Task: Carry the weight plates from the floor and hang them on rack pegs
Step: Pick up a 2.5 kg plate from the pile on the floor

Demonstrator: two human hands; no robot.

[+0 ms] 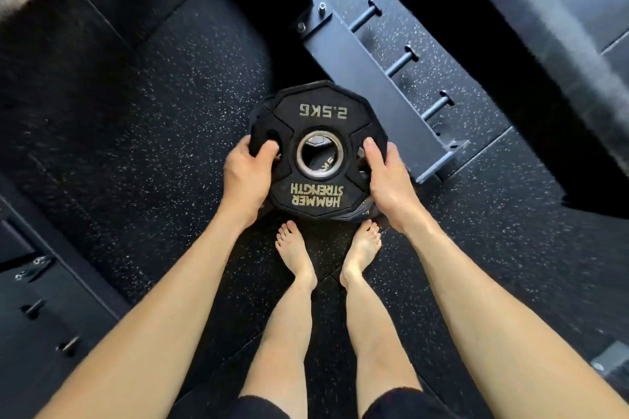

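A black 2.5 kg weight plate [318,119] with gold lettering and a steel centre ring lies flat in the middle of the view. My left hand [246,177] grips its left side with the thumb hooked in a grip slot. My right hand [388,180] grips its right side, thumb on top. Through the centre hole and under the near right edge, another plate [360,213] shows beneath it on the floor. The rack upright [374,92] runs behind, with three bare pegs [437,107] sticking out on its right.
My bare feet [299,255] stand on the speckled black rubber floor just below the plates. A second rack beam with small pegs [68,345] lies at lower left. A wide dark frame member [510,54] crosses the upper right.
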